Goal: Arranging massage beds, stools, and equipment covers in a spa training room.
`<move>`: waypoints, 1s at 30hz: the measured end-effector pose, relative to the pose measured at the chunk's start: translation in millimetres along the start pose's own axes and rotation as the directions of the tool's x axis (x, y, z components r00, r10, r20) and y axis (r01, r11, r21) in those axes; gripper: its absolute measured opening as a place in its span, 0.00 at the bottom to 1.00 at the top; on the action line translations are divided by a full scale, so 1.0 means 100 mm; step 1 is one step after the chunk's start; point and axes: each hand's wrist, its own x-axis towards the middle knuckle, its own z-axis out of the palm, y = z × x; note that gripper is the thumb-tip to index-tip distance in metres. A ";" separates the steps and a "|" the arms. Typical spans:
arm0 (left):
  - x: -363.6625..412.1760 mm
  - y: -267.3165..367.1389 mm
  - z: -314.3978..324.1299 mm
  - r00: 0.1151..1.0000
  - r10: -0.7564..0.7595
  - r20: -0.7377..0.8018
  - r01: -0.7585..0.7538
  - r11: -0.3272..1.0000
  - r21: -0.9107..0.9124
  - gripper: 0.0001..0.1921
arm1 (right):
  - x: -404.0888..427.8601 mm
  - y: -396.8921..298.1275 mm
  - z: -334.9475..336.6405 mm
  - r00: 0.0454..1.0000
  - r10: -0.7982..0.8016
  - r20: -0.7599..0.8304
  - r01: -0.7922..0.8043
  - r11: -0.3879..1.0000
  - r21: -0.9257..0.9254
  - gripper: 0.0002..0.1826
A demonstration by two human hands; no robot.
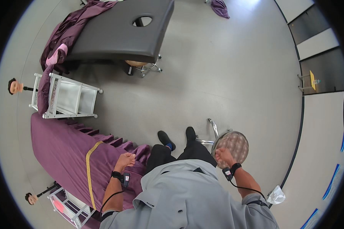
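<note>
My left hand (pixel 125 161) hovers near the purple cover of a massage bed (pixel 71 151), its fingers curled in and nothing visible in them. A yellow patterned band (pixel 89 166) crosses that cover. Over to the right, my right hand (pixel 225 156) is also loosely closed, in front of the tufted seat of a round stool (pixel 236 146) with chrome legs. Whether the hand touches the seat I cannot tell. Each wrist wears a black strap with a small cabled device.
A white trolley (pixel 74 94) with a purple cushion (pixel 44 93) stands at left, near a mannequin head (pixel 15 86). Beyond it is a dark massage table (pixel 114 37) with a face hole. Another white trolley (pixel 74 207) is at lower left. A white bag (pixel 276 195) lies by the right wall.
</note>
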 end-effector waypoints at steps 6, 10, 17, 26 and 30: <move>-0.09 0.07 0.59 0.997 -0.067 0.040 0.062 0.992 0.114 0.15 | 0.00 0.34 -0.45 1.000 0.017 -0.007 -0.015 0.976 0.218 0.11; -0.10 0.11 0.87 0.995 -0.091 0.051 0.080 0.980 0.184 0.16 | -0.02 0.68 -0.62 0.995 0.091 -0.039 -0.081 0.974 0.212 0.11; -0.02 0.32 0.86 0.992 -0.077 0.096 0.046 0.955 0.293 0.18 | -0.12 1.31 -0.45 0.981 0.192 -0.022 -0.172 0.917 0.359 0.12; 0.36 0.41 0.78 0.973 0.008 0.229 -0.063 0.970 0.236 0.15 | -0.61 1.48 0.10 0.985 0.161 -0.055 -0.130 0.921 0.367 0.10; 0.41 0.33 0.79 0.970 0.012 0.244 -0.086 0.952 0.295 0.16 | -0.71 1.50 0.20 0.978 0.194 -0.078 -0.152 0.916 0.370 0.10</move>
